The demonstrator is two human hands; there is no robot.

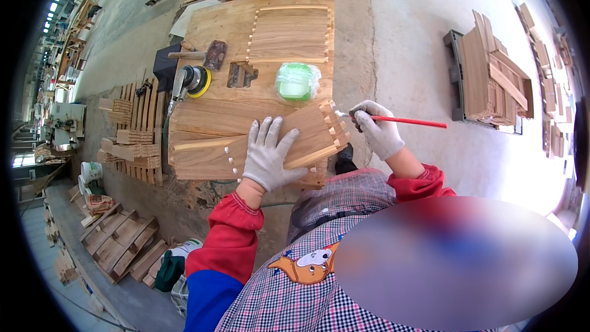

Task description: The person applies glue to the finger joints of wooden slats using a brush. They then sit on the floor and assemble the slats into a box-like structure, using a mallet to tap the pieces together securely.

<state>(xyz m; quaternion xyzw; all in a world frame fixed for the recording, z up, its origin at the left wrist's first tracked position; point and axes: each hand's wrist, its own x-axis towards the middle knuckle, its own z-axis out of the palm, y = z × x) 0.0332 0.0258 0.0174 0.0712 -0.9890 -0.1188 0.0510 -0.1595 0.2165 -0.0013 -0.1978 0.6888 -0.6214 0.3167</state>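
My gloved left hand (269, 155) lies flat with fingers spread on a wooden panel (313, 130) whose ends are cut into dovetails. White glue-like dabs show along its left and right ends. My gloved right hand (379, 134) grips a thin brush (418, 123) with a red handle. The brush's whitish tip is at the panel's right end, close to the dovetails; whether it touches cannot be made out. Just beyond the panel sits a green tub (296, 82) wrapped in clear plastic.
A dovetailed frame or panel (289, 34) lies at the bench's (209, 21) far side. To the left are a sander (195, 81) with a yellow pad edge and a dark-headed mallet (215, 55). Wood stacks (491, 80) stand on the floor right, and more (134, 141) left.
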